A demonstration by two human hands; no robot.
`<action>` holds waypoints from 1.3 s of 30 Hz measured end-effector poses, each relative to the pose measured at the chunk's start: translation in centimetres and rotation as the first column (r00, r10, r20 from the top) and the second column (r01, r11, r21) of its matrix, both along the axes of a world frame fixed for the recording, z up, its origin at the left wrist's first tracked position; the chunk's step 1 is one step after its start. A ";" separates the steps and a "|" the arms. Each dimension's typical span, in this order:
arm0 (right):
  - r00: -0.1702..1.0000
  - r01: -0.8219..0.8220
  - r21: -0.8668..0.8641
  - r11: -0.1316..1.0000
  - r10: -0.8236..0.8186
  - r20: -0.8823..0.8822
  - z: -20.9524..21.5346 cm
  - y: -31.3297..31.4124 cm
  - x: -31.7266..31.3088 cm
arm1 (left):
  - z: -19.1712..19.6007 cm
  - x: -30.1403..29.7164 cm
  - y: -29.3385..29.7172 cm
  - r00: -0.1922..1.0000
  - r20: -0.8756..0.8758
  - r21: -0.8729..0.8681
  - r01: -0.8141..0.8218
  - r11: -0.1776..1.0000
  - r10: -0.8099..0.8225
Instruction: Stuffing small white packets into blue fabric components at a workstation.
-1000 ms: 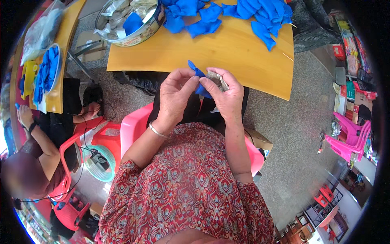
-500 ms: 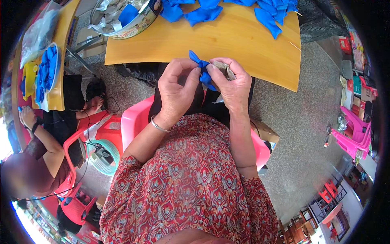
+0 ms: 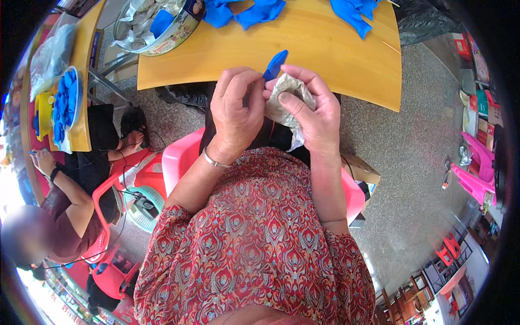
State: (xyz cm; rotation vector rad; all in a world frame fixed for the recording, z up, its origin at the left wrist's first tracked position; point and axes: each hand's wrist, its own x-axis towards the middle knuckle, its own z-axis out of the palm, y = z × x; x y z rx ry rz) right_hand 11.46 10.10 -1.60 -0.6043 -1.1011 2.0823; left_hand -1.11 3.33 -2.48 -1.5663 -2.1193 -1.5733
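My left hand [image 3: 236,111] is closed, its curled fingertips against the lower end of a small blue fabric piece [image 3: 277,64]; the exact grip is partly hidden. The blue piece points up and to the right, above the near edge of the table. My right hand [image 3: 318,111] is closed round a crumpled clear plastic bag [image 3: 288,86] with greyish-beige stuff in it. The right thumb presses on the bag, and a loose end of plastic hangs below. Both hands are close together over my lap.
On the yellow table [image 3: 238,51] stand a round tin [image 3: 176,35] of greyish bags and several blue fabric pieces [image 3: 260,13]. A co-worker's hand [image 3: 43,162] is at a side table on the left, near a tray of blue pieces [image 3: 66,103]. Black plastic [image 3: 428,21] lies at the far right.
The greyish plastic bag now shows in full in my right hand, mostly covered before. The blue piece, earlier pinched between both hands, now sticks up higher, beside my left fingertips.
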 end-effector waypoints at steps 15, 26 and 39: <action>0.991 -0.002 0.218 0.976 -0.027 0.128 -2.0 0.1 0.5 | -0.1 1.0 -0.9 0.994 0.104 -0.033 0.045 0.998 -0.041; 0.898 0.128 0.335 0.933 -0.253 0.361 -3.0 -0.2 0.1 | -1.0 1.3 -0.9 0.930 0.363 -0.040 0.079 0.996 -0.060; 0.927 0.120 0.190 0.974 -0.179 0.329 -2.6 0.3 0.3 | -1.6 0.7 -0.6 0.956 -0.148 -0.023 0.254 0.967 -0.254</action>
